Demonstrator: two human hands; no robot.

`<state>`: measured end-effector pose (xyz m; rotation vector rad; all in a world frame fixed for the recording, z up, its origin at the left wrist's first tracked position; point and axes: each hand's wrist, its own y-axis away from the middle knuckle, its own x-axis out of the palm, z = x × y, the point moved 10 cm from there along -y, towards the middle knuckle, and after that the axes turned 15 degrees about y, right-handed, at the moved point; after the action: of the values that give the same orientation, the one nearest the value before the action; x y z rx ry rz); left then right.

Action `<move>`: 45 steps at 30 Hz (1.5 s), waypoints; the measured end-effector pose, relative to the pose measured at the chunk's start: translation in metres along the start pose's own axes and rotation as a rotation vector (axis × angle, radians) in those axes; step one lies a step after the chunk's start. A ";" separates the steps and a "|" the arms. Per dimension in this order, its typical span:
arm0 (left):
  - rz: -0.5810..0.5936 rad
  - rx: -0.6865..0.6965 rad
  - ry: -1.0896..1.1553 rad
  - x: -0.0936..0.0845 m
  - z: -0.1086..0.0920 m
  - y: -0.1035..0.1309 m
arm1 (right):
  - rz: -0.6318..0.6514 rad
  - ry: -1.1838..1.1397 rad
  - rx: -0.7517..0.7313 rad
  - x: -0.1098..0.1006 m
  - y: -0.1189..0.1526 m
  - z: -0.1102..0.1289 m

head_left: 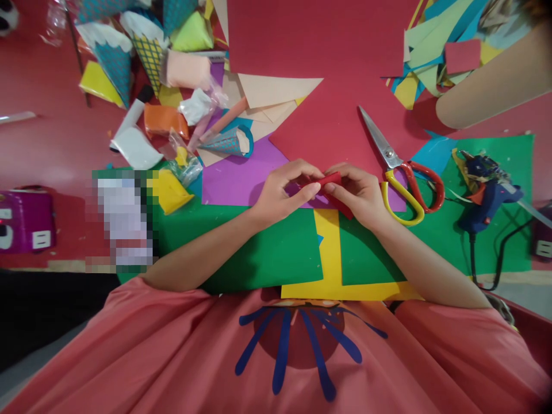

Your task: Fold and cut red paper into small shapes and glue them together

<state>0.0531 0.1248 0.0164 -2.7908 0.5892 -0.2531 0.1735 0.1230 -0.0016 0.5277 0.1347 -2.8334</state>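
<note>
Between my two hands is a small piece of red paper (pixel 331 180), bent or rolled, with one end hanging below the fingers. My left hand (pixel 287 192) pinches its left edge between thumb and fingertips. At its right side my right hand (pixel 360 195) grips it, thumb on the near face and fingers behind. Both hands are over purple paper (pixel 241 178) and green paper (pixel 259 247). Just right of my right hand lie large scissors (pixel 390 158) with one red and one yellow handle loop, blades pointing away.
A blue glue gun (pixel 487 204) with its cord lies at the right, near a cardboard tube (pixel 495 86) and paper scraps (pixel 457 46). Paper cones (pixel 114 57) and clay packets (pixel 166 121) crowd the left. Red sheets (pixel 314 40) lie ahead.
</note>
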 end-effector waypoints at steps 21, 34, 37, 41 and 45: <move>0.046 0.328 -0.356 0.011 -0.030 0.005 | -0.114 0.199 -0.154 -0.016 0.011 0.021; 0.161 0.377 -0.436 0.018 -0.026 0.006 | -0.108 -0.218 0.047 -0.014 0.009 -0.013; 0.123 0.342 -0.260 0.013 -0.026 0.003 | -0.052 -0.199 0.022 -0.008 0.010 -0.010; -0.026 0.232 -0.178 -0.004 -0.018 0.001 | -0.031 -0.145 -0.046 -0.004 0.011 0.001; -0.079 0.193 -0.205 -0.011 -0.013 0.003 | -0.123 0.025 -0.127 -0.010 0.011 0.013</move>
<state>0.0390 0.1238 0.0262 -2.6140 0.3842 -0.0359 0.1812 0.1133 0.0134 0.5441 0.3606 -2.9129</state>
